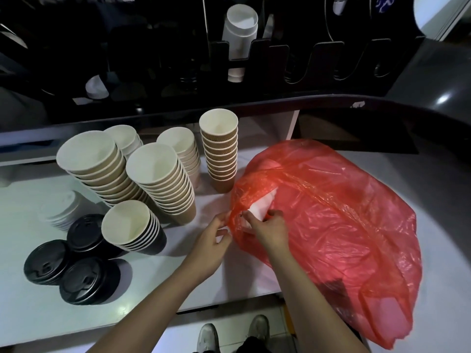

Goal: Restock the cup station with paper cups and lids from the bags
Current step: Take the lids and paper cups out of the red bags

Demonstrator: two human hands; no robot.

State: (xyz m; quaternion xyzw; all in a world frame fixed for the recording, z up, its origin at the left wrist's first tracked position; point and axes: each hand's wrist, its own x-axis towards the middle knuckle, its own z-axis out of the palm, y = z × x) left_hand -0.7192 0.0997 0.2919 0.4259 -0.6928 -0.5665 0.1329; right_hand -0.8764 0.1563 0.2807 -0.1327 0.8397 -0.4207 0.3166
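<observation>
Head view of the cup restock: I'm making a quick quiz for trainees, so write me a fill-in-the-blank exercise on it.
1. Both hands work at the mouth of the ____ plastic bag.
2. The right hand touches a ____ item showing in the opening, while the left hand pinches the bag's edge.
3. The flat black lids lie in front of the ____ paper cups.
4. The white cup stack sits in the ____ holder behind the counter.

Missing words: red; white; black; black

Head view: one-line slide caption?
Both hands open a red plastic bag beside stacked paper cups and black lids.
</observation>
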